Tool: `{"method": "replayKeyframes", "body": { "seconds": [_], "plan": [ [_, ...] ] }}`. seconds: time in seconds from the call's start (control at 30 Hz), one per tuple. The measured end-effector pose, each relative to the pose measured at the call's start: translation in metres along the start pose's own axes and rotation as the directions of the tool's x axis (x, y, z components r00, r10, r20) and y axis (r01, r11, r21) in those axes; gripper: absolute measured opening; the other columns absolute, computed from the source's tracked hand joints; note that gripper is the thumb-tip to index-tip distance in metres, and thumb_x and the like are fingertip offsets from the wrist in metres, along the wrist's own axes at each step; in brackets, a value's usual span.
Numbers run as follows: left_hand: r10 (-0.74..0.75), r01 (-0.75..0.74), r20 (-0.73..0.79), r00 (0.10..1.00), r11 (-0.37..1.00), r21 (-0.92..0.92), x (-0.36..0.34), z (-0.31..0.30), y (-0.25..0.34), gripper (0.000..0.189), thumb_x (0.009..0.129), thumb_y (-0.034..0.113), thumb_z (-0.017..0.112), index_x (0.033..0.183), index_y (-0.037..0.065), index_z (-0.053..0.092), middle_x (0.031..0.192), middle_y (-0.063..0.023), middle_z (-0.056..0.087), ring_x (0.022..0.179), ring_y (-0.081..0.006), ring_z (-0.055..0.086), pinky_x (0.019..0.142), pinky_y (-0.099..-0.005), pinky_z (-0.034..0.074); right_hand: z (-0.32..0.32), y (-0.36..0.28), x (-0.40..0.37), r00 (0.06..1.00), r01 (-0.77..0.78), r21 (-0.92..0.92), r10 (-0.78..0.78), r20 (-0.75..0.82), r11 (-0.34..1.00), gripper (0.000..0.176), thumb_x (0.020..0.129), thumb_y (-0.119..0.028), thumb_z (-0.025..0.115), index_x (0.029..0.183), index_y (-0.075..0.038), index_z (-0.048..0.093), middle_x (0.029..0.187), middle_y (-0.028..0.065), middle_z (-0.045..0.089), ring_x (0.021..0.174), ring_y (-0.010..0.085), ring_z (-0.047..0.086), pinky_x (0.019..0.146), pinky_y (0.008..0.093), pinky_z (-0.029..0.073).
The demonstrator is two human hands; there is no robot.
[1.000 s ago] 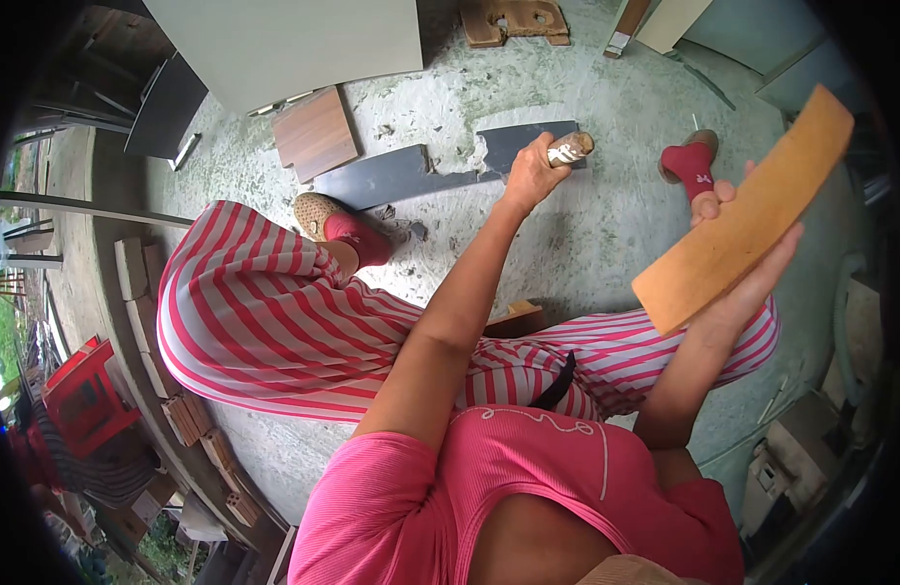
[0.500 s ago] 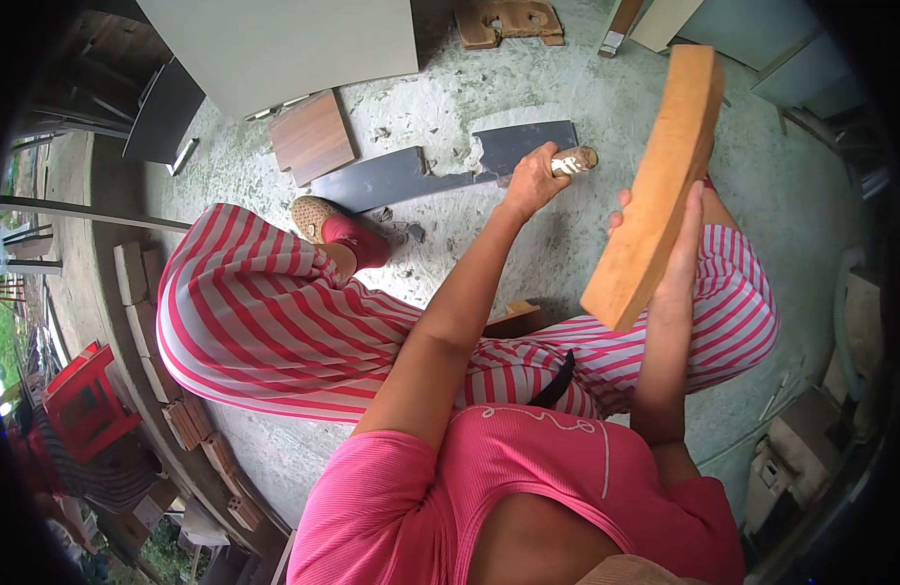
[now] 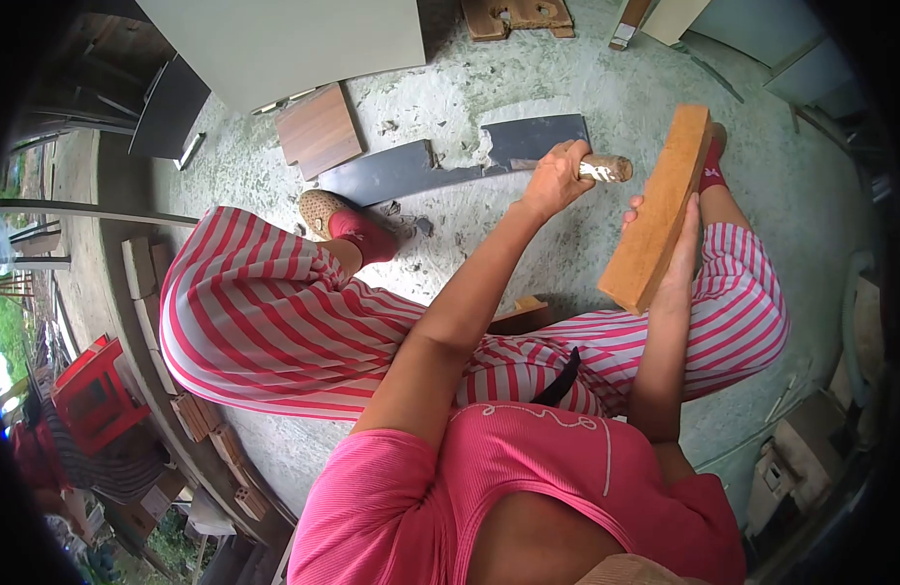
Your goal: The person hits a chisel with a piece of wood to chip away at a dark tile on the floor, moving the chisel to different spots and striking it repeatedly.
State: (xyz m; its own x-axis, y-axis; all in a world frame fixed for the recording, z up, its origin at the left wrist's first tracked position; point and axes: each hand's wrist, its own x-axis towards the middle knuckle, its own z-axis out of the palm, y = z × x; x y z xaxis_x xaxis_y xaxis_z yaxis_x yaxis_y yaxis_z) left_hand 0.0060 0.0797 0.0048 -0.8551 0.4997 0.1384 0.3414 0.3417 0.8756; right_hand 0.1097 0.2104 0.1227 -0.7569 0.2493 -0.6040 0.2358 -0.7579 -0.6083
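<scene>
My left hand [image 3: 557, 180] is closed round a tool whose thick, worn handle [image 3: 606, 169] with white marks sticks out to the right. On the other side of the fist, a thin part shows over the dark board, too unclear to name. My right hand [image 3: 679, 249] grips a long, slightly curved orange-brown wood block [image 3: 660, 210] from below, fingers on its left side. The block is tilted, its far end up to the right. A small gap separates the handle's end from the block.
Broken dark boards [image 3: 377, 174] and a brown square panel [image 3: 318, 132] lie on the concrete floor [image 3: 450, 88]. A cut-out wood piece [image 3: 516, 18] is at the top. Another wood piece [image 3: 523, 314] sits between my legs. A red plastic chair [image 3: 99, 390] stands at left.
The wood block has come down and turned in my right hand, its far end lower than before. My left hand has shifted slightly right with the tool, its handle now nearer the block.
</scene>
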Motion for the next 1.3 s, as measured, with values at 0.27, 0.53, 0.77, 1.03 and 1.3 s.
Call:
{"method": "replayKeyframes", "body": {
  "seconds": [0.27,0.53,0.77,1.03,1.3],
  "plan": [
    [0.049,-0.045,-0.1,0.994,0.998,0.042,-0.01,0.005,-0.021,0.03,0.066,0.008,0.069,0.089,0.005,0.05,0.087,-0.014,0.056,0.09,-0.0345,0.055,0.076,-0.0419,0.045,-0.008,0.003,0.009,1.0,0.017,-0.064,-0.017,0.006,0.998,0.063,0.086,-0.066,0.038,0.102,-0.007,0.05,0.085,0.0104,0.058,0.07,0.0227,0.058,0.063,0.0356,0.05],
    [0.067,-0.065,-0.077,0.995,0.998,0.025,-0.011,0.005,-0.025,0.03,0.066,0.007,0.07,0.088,0.004,0.049,0.086,-0.0142,0.055,0.089,-0.0347,0.055,0.076,-0.0422,0.045,-0.009,0.009,0.01,0.998,-0.036,-0.046,0.038,0.049,0.998,0.064,0.085,-0.067,0.038,0.1,-0.006,0.05,0.084,0.0105,0.057,0.069,0.0232,0.058,0.064,0.0372,0.05],
    [0.065,-0.064,-0.156,0.986,0.998,0.012,-0.017,0.004,-0.026,0.031,0.067,0.007,0.07,0.091,0.004,0.051,0.085,-0.0139,0.055,0.087,-0.0344,0.055,0.074,-0.0414,0.045,-0.004,0.012,0.008,0.998,-0.043,-0.093,0.046,0.032,0.995,0.065,0.085,-0.068,0.038,0.102,-0.007,0.05,0.083,0.0102,0.057,0.068,0.023,0.059,0.061,0.0364,0.05],
    [0.11,-0.119,-0.246,0.963,0.993,-0.022,-0.029,0.008,-0.03,0.032,0.065,0.007,0.071,0.09,0.004,0.05,0.084,-0.0138,0.052,0.084,-0.0346,0.052,0.074,-0.0422,0.044,0.004,0.009,-0.003,0.997,0.036,-0.157,-0.026,0.066,0.987,0.068,0.085,-0.07,0.034,0.104,-0.006,0.05,0.084,0.0097,0.056,0.068,0.0227,0.059,0.06,0.0361,0.051],
    [0.087,-0.098,-0.294,0.952,0.995,-0.022,-0.029,0.006,-0.03,0.034,0.067,0.01,0.072,0.093,0.002,0.052,0.087,-0.0146,0.054,0.085,-0.0351,0.055,0.072,-0.0406,0.046,0.029,0.014,-0.041,0.938,0.223,0.058,-0.23,0.259,0.973,0.074,0.085,-0.073,0.026,0.122,-0.012,0.043,0.089,0.0116,0.054,0.072,0.0249,0.058,0.063,0.0358,0.05]
  ]
}}
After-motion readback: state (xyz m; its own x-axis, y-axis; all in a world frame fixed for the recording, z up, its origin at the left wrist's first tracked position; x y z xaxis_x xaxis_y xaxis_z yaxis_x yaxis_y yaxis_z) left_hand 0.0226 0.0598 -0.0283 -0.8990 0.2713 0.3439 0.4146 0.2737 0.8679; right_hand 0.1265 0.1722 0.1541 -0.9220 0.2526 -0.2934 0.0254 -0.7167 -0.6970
